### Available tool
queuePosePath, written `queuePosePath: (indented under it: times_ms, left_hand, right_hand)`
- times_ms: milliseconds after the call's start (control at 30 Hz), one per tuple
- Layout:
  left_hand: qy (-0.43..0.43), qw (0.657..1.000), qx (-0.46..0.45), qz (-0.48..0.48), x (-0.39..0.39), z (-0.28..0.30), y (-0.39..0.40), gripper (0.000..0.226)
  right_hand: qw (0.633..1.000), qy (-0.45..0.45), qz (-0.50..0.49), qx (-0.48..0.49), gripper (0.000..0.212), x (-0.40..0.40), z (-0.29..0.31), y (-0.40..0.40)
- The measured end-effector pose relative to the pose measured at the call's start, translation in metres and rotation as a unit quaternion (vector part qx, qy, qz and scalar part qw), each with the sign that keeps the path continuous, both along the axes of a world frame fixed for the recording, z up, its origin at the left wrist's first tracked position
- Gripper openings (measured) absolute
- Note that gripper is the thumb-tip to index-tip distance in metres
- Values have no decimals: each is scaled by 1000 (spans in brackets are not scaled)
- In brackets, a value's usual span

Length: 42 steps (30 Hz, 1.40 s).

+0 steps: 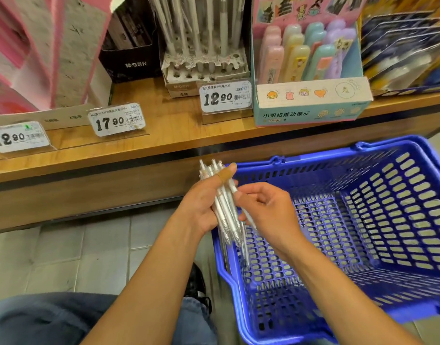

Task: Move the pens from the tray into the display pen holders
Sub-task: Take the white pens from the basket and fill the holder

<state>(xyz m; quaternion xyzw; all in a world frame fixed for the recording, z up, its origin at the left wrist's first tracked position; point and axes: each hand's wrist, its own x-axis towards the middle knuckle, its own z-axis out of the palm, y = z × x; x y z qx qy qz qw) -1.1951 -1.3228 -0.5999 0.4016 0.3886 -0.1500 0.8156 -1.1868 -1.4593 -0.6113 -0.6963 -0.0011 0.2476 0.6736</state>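
My left hand (201, 205) grips a bundle of several white pens (222, 207), held upright over the near left rim of a blue plastic basket (363, 220). The thumb of that hand wears a tan bandage. My right hand (266, 207) pinches one white pen (241, 202) at the right side of the bundle. On the wooden shelf above stands a white display pen holder (204, 68) with rows of holes; several white pens stand in its back rows and the front holes show open.
Price tags (225, 97) stand along the wooden shelf (139, 145) edge. A black box (129, 61) sits left of the holder, a pastel eraser display box (311, 100) to its right. Grey floor tiles, my knee and a dark shoe lie below.
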Motion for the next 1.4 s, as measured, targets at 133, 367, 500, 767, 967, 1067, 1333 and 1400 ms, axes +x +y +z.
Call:
queuePosePath:
  times_ms: [133,367,500,767,967,1067,1333,1400]
  left_hand:
    - [-14,1000,5,6,1,-4,-1,31]
    - [1,997,47,54,2,-12,7,7]
    - [0,998,40,51,2,-13,7,5]
    - [0,997,46,63,3,-16,6,7]
    - [2,997,42,60,3,-13,6,7]
    - [4,997,38,60,2,-8,5,7]
    - [14,998,46,50,1,-6,0,4]
    - [12,998,48,49,1,-7,-3,3]
  right_hand:
    - [996,-80,-4,-41,11,-3,-1,13]
    - [989,-26,40,-139,16,33,-75,-16]
    - [899,72,214,-375,18,29,-154,-20]
    - [827,39,279,-486,53,13,-203,6]
    - [869,87,235,-427,24,24,-202,-7]
    - [904,111,188,-366,28,30,-189,-16]
    - [983,85,43,-158,27,27,-97,-32]
    - [993,46,22,-109,25,21,-67,-34]
